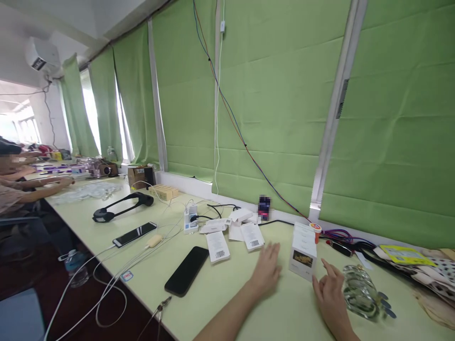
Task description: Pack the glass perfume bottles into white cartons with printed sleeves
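Note:
My left hand (266,270) hovers over or rests on the table, fingers stretched out and slightly blurred, holding nothing. Just right of it stands a row of small white boxes (303,265), one behind another, the front one bearing a dark picture. My right hand (330,289) is on the other side of that row, its fingers apart and partly bent, with nothing visible in it. Whether its fingertips touch the boxes I cannot tell. Beyond my right hand lie several clear glass-like pieces (360,293) in a row. More white boxes with barcodes (252,237) lie flat beyond my left hand.
A black phone (186,271), another phone (135,234), a power strip (191,220) and white cables lie on the left. Black goggle-like gear (122,207) sits farther back. Small pliers (161,305) lie at the table edge. Fabric (435,274) lies far right. Another person's arm (46,189) reaches in at far left.

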Motion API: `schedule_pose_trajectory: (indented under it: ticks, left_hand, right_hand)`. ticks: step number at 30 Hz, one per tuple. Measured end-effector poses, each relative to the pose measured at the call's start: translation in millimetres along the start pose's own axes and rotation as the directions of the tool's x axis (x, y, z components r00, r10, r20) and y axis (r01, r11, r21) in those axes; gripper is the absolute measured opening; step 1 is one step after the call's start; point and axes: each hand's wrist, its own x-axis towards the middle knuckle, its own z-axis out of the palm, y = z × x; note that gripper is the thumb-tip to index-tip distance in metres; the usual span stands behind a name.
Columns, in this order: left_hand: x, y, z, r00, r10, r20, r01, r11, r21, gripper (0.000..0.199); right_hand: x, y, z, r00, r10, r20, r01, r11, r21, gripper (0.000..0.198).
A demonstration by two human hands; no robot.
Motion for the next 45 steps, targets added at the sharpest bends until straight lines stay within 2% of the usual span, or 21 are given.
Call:
schedule_pose_trajectory:
  ticks: [2,4,6,7,9,12,16,17,18,19,20,21,22,25,28,31,33,36,41,43,45]
  left_hand:
    - [-16,-12,-28,0.991,-0.074,-0.112,0.106,0.942,0.32,0.074]
    - [-34,-28,-53,0.94,-0.228,-0.254,0.333,0.773,0.541,0.078]
    - [-50,-42,-70,0.855,-0.35,-0.382,0.518,0.569,0.638,0.081]
    - [-57,-47,-76,0.815,-0.387,-0.43,0.578,0.497,0.647,0.077]
    - [-65,-52,-84,0.776,-0.411,-0.478,0.628,0.441,0.641,0.066]
    - [-70,-43,-95,0.78,-0.403,-0.479,0.626,0.479,0.615,0.053]
    - [-73,-16,-116,0.808,-0.334,-0.486,0.584,0.565,0.583,0.046]
    - [-73,-9,-121,0.801,-0.318,-0.507,0.584,0.604,0.542,0.045]
    - [-71,-1,-124,0.782,-0.321,-0.534,0.58,0.688,0.437,0.042]
    - [-68,6,-125,0.759,-0.352,-0.548,0.547,0.801,0.242,0.038]
    - [-62,13,-124,0.753,-0.398,-0.524,0.469,0.883,0.002,0.035]
    - [-54,19,-120,0.778,-0.446,-0.443,0.362,0.894,-0.265,0.032]
    - [-45,24,-115,0.82,-0.452,-0.351,0.312,0.867,-0.389,0.03]
    - [-16,33,-87,0.908,-0.412,-0.08,0.312,0.79,-0.528,0.029]
    - [2,34,-54,0.923,-0.362,0.13,0.364,0.712,-0.601,0.03]
    - [4,30,-30,0.919,-0.33,0.215,0.388,0.663,-0.64,0.029]
    - [3,25,-19,0.918,-0.329,0.221,0.388,0.639,-0.664,0.03]
    - [4,17,-8,0.914,-0.37,0.168,0.373,0.6,-0.708,0.038]
    - [1,10,4,0.894,-0.449,0.018,0.288,0.544,-0.788,0.044]
    - [-5,12,7,0.889,-0.458,0.002,0.273,0.526,-0.806,0.044]
    - [-12,16,8,0.886,-0.464,0.012,0.271,0.496,-0.825,0.043]
  right_hand:
    - [-11,-8,-4,0.998,-0.07,0.011,0.07,0.998,-0.001,0.046]
    - [-22,-16,-5,0.985,-0.146,0.088,0.144,0.989,0.036,0.039]
    - [-28,-24,-5,0.963,-0.199,0.181,0.187,0.979,0.084,0.035]
    - [-28,-28,-6,0.954,-0.21,0.215,0.192,0.976,0.1,0.035]
    - [-27,-33,-7,0.944,-0.212,0.252,0.19,0.976,0.109,0.036]
    - [-22,-38,-10,0.944,-0.182,0.275,0.164,0.983,0.087,0.038]
    - [-20,-40,-13,0.949,-0.137,0.285,0.111,0.988,0.103,0.038]
    - [-20,-41,-14,0.95,-0.125,0.285,0.092,0.988,0.125,0.038]
    - [-20,-42,-15,0.951,-0.112,0.287,0.069,0.986,0.155,0.037]
    - [-19,-42,-15,0.951,-0.096,0.293,0.039,0.98,0.193,0.036]
    - [-17,-43,-16,0.951,-0.074,0.3,0.0,0.971,0.239,0.034]
    - [-15,-43,-17,0.95,-0.04,0.31,-0.056,0.954,0.293,0.033]
    - [-13,-43,-19,0.946,0.01,0.324,-0.131,0.926,0.355,0.032]
    - [-7,-42,-23,0.898,0.227,0.377,-0.411,0.738,0.535,0.04]
    - [-2,-44,-27,0.796,0.375,0.475,-0.604,0.455,0.654,0.057]
    - [0,-51,-29,0.7,0.302,0.647,-0.705,0.149,0.693,0.069]
    - [0,-55,-29,0.657,0.245,0.712,-0.737,0.014,0.675,0.071]
    - [-2,-54,-27,0.634,0.26,0.728,-0.746,-0.043,0.665,0.071]
    - [-4,-49,-23,0.576,0.387,0.72,-0.774,-0.024,0.632,0.071]
    - [-3,-50,-25,0.587,0.437,0.681,-0.751,-0.02,0.66,0.068]
    - [0,-53,-30,0.618,0.476,0.625,-0.707,-0.011,0.707,0.064]
